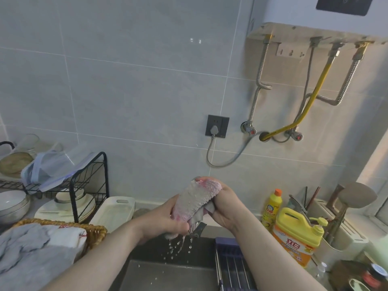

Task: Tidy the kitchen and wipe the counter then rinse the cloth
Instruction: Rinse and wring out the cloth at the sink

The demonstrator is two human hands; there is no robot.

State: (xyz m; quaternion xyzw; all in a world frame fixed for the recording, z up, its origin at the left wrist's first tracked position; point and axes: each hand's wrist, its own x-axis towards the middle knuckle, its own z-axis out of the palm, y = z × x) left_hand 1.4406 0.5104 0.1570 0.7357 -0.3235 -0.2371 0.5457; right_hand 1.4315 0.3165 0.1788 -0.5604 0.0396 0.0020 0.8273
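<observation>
Hands (168, 217) (226, 208) round cloth (197, 198), near 立白 jug (294, 246)

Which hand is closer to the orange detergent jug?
Right. The right hand grips the cloth just left of the detergent jug; the left hand grips the cloth's lower end, farther left.

At left, a black wire rack (88, 177) topped with a pale blue plastic bag (54, 168), stacked plates (84, 206) underneath. Just beside, a white tray (114, 211) near a wicker basket (97, 232) filled with grey fabric (31, 255). On the tiled wall, a dark socket (217, 126) with a grey plug, plus a yellow hose (315, 89) among corrugated metal pipes (260, 80). At right, a slim yellow bottle (271, 206) just beside an orange-and-yellow detergent jug (298, 244), with a white utensil holder (346, 238) behind.
</observation>
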